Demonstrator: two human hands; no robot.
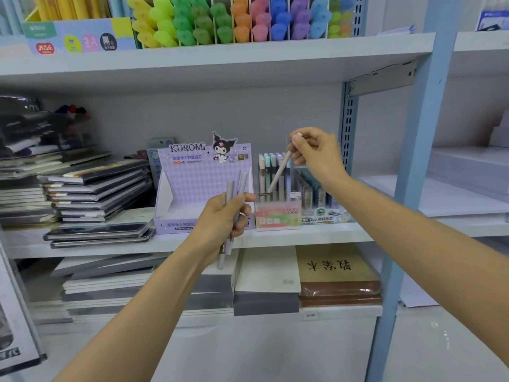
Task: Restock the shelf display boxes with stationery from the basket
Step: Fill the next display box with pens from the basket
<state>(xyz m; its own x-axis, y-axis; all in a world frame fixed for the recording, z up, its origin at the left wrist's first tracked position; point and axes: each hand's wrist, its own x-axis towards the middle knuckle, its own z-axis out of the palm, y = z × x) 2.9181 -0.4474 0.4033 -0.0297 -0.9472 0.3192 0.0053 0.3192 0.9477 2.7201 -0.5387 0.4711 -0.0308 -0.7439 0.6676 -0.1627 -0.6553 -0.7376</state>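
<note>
**Shelf restock, pens going in**

Middle shelf (pixel 316 235) held the Fruit Soda box (pixel 278 217). I saw the right hand (pixel 316 151) pinching a pink pen (pixel 278 172), tilted with its tip in that box. Just left of the box, the left hand (pixel 221 220) gripped two grey pens (pixel 229 190).

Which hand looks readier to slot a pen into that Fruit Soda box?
Right hand: it pinches a pink pen whose tip is at the Fruit Soda box. Left hand just holds spare grey pens.
</note>
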